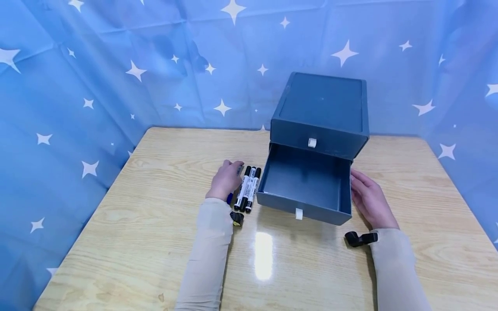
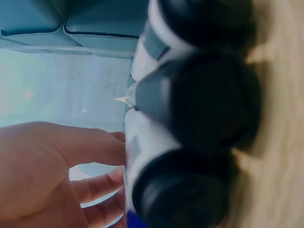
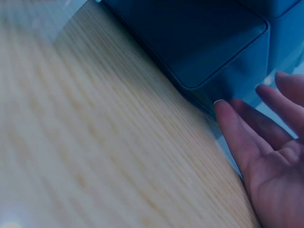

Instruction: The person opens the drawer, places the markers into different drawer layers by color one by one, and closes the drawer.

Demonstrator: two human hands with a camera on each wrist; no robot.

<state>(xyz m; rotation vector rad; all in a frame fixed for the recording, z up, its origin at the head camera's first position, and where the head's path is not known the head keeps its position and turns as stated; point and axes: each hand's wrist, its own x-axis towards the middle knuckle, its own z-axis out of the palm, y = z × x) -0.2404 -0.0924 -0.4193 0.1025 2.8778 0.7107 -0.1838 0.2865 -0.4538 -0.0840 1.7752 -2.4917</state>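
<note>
Over the left side of a row of black-and-white markers [image 1: 247,188] is my left hand [image 1: 226,179], fingers bent. A blue end [image 1: 229,198] of another marker shows beneath its palm edge. In the left wrist view, the thumb and fingers [image 2: 99,183] reach behind the large marker ends [image 2: 204,99], which hide the fingertips; I cannot tell whether they grip. My right hand [image 1: 371,199] is beside the pulled-out lower drawer [image 1: 268,199] of a dark blue drawer box [image 1: 323,103]. Its fingers [image 3: 230,121] are extended, tips right at the drawer's side.
The upper drawer [image 1: 289,134] is closed, with a white pull tab [image 1: 312,142]. Another white tab [image 1: 298,214] hangs on the lower drawer's front. Everything stands on a wooden table [image 1: 155,224], backed by a blue curtain [image 1: 175,86] with white stars.
</note>
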